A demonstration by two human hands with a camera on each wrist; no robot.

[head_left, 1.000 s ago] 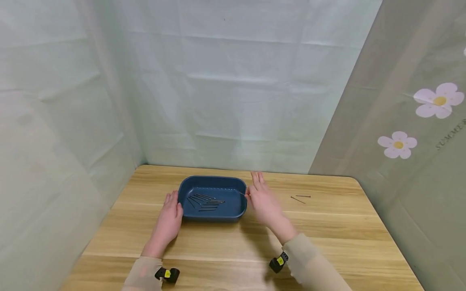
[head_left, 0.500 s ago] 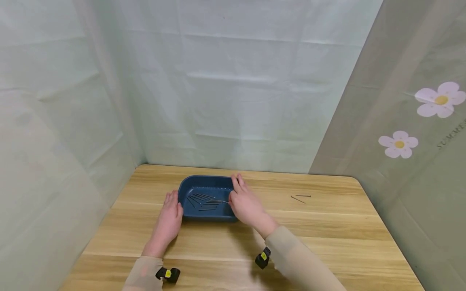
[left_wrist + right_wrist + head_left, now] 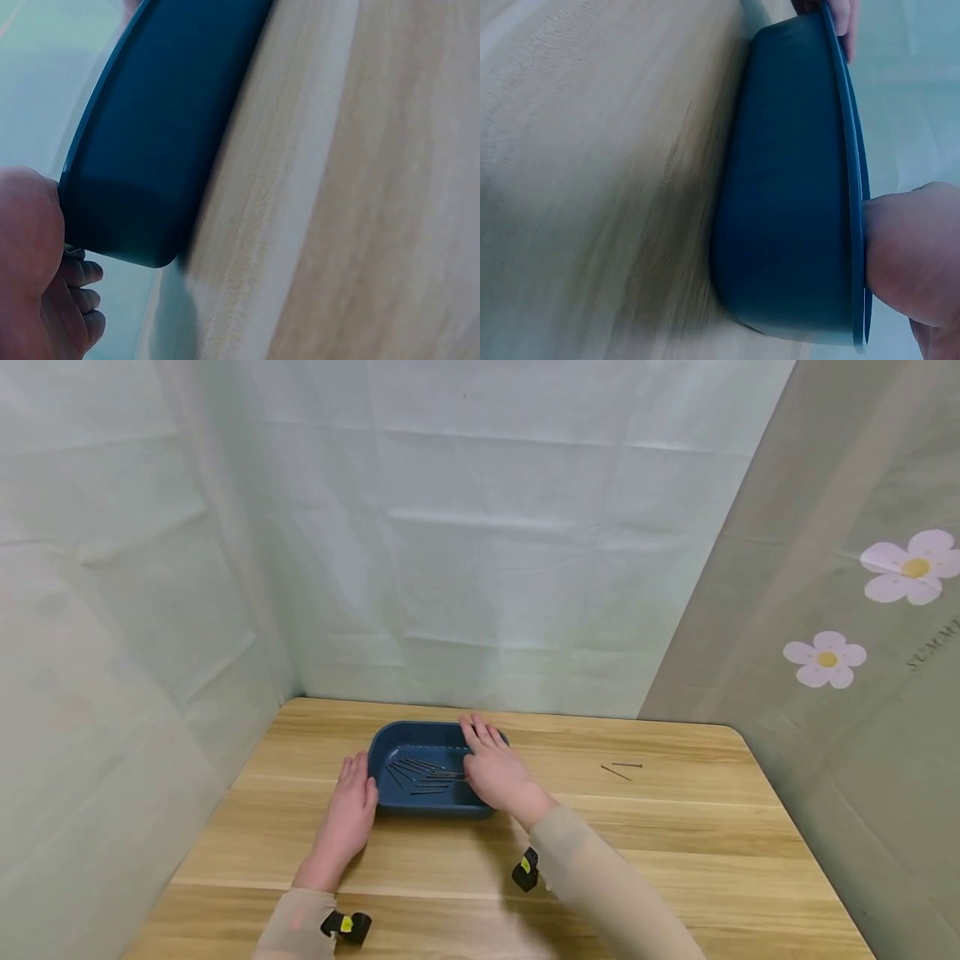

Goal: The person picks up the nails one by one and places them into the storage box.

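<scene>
A dark blue tray [image 3: 417, 731] sits on the wooden table [image 3: 675, 852] and holds several thin dark nails [image 3: 422, 775]. My left hand [image 3: 349, 806] lies flat on the table with its thumb against the tray's left end; the left wrist view shows the palm [image 3: 30, 262] touching the tray wall [image 3: 165, 112]. My right hand [image 3: 492, 768] hovers over the tray's right part with straight fingers. Its thumb is hidden, so a pinch cannot be made out. In the right wrist view the hand [image 3: 911, 255] is at the tray rim [image 3: 787, 187].
Two loose nails [image 3: 621, 769] lie on the table to the right of the tray. Pale cloth walls close in the table at the back and left. A flowered curtain [image 3: 825, 658] hangs on the right. Small black and yellow devices [image 3: 345, 925] sit at both wrists.
My right hand, which pinched a nail at the tray's right rim, has moved left over the tray's inside. The left hand and the tray have stayed put.
</scene>
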